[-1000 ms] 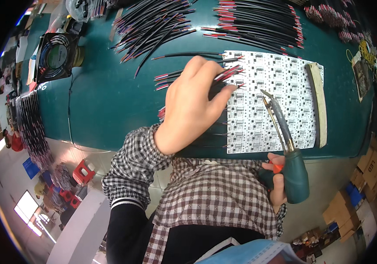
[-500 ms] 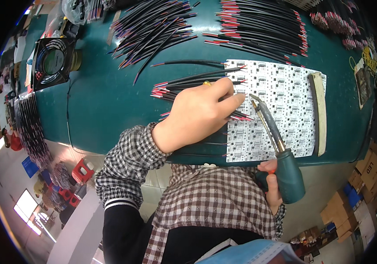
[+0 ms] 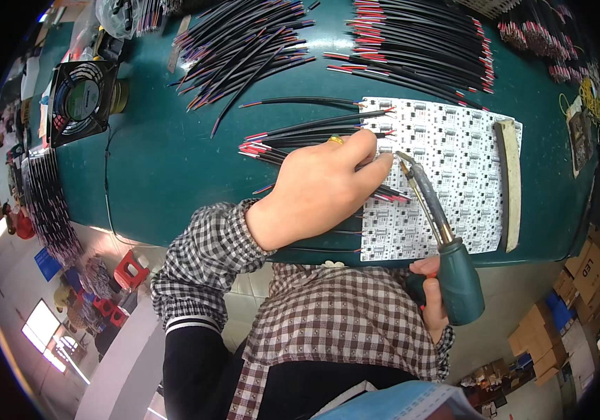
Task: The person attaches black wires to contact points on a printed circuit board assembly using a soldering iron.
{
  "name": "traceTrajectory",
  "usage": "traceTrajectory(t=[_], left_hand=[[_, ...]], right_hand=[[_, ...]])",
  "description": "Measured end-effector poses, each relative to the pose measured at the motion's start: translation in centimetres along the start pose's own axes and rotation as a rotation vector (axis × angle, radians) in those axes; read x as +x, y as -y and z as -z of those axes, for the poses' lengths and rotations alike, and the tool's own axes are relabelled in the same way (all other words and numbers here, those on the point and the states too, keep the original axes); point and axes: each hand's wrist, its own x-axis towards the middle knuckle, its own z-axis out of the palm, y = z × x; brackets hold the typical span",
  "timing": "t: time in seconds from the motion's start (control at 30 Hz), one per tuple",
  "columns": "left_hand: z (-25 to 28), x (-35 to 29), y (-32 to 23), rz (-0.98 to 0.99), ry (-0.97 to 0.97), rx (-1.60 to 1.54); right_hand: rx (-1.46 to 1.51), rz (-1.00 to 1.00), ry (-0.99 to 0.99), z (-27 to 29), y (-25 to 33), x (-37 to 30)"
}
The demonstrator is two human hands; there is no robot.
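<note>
Left hand (image 3: 324, 185): thumb and forefinger drawn close at their tips, over the left margin of the white circuit-board sheet (image 3: 447, 189); whether a wire end sits between them cannot be told, the hand itself covering the spot. A bundle of red- and white-tipped wires (image 3: 392, 196) emerges from beneath this hand, just below the thumb, its ends over the sheet. Loose black wires (image 3: 307, 126) lie just beyond the knuckles, some reaching the sheet's edge.

Right hand (image 3: 433, 294): closed around the soldering tool (image 3: 462, 283), green-bodied, its shaft slanting up and leftward so that the tip is just beside the left thumb. The sheet extends rightward from the left fingertips, ahead of the right hand; a pale bar (image 3: 508, 185) lies along its far right side.

Farther out, past the left hand: a heap of black wires (image 3: 244, 52), a row of red-ended wires (image 3: 419, 52) to its right, and, well to the left, a square fan (image 3: 83, 103) on the green table (image 3: 174, 175)
</note>
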Motion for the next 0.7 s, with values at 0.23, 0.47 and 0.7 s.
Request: traceTrajectory(t=[0.23,0.47,0.7], left_hand=[[0.2,0.05,-0.09,0.017,0.026,-0.015],[0.08,0.07,-0.22,0.035,0.02,-0.03],[0.21,-0.1,-0.08,0.047,0.023,-0.043]], right_hand=[[-0.049,0.025,0.012,0.08,-0.2,0.08],[-0.083,0.032,0.026,0.31,-0.37,0.02],[-0.002,0.012,0.004,-0.17,0.28,0.2]])
